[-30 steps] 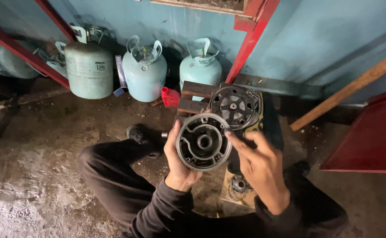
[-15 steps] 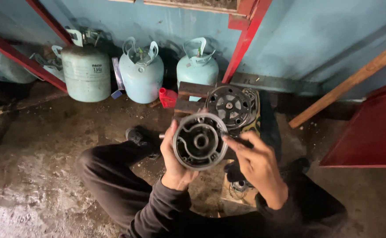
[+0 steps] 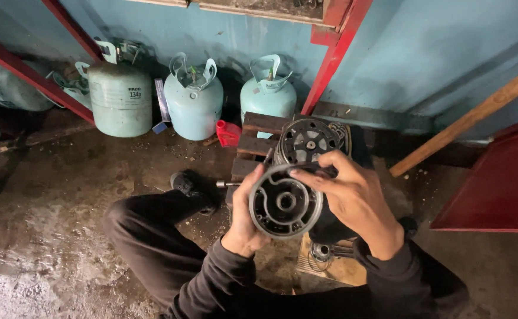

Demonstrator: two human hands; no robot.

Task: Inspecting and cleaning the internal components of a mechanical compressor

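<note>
Left hand (image 3: 244,221) clenched on the rim of the round grey metal pulley housing (image 3: 285,204), held up over my lap. Since a second ago, right hand (image 3: 353,201) had shifted onto its top edge, fingers pinching there. Beyond: black finned compressor (image 3: 309,142) on wooden pallet (image 3: 259,139), then three pale-green gas cylinders (image 3: 194,100).

Grey metal pulley (image 3: 285,204), 3 pale-green gas cylinders (image 3: 194,106), blue wall (image 3: 424,53), red beam (image 3: 335,53).

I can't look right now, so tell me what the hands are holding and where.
Both hold a round grey metal pulley: left hand grips its left rim, right hand its upper right rim.
</note>
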